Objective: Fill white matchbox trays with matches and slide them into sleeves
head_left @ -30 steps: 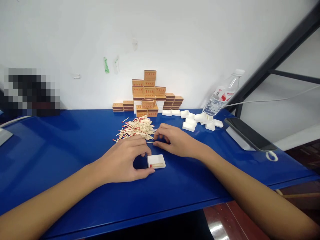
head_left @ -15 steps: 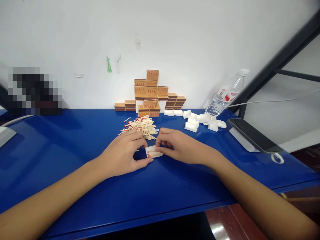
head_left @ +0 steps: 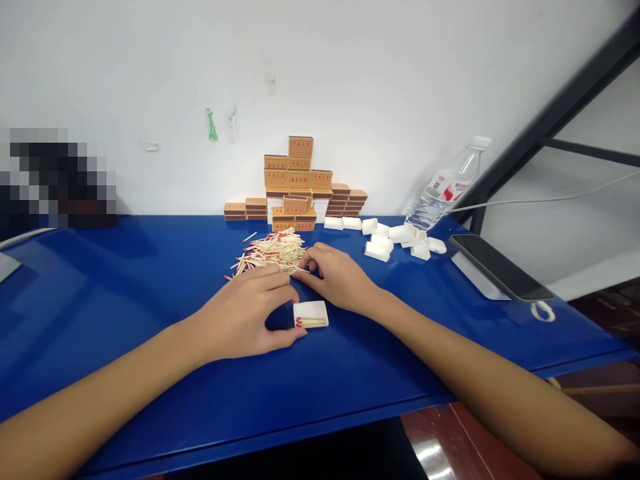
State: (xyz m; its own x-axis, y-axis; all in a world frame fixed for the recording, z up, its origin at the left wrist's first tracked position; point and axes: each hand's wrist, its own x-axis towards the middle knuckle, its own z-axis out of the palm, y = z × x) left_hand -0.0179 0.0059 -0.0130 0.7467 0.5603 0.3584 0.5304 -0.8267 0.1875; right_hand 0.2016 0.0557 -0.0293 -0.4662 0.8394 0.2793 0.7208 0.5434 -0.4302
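Observation:
A small white matchbox tray [head_left: 314, 311] lies on the blue table with a few red-tipped matches [head_left: 311, 323] along its near side. My left hand [head_left: 253, 310] grips the tray's left end between thumb and forefinger. Beyond it spreads a loose heap of matches [head_left: 277, 250], their red heads mostly to the left. At the heap's near right edge, my right hand [head_left: 335, 275] has thumb and fingers pinched on matches; how many is hidden by the fingers.
Printed matchboxes [head_left: 299, 179] are stacked against the wall behind the heap. Several white trays [head_left: 379, 248] lie to the right, near a leaning plastic bottle [head_left: 445, 183]. A phone [head_left: 500, 267] rests at the table's right side, beside a dark metal frame [head_left: 565, 87].
My right hand has moved from the tray out to the match heap. The matches in the tray now lie along its near side. My left hand still keeps its grip on the tray.

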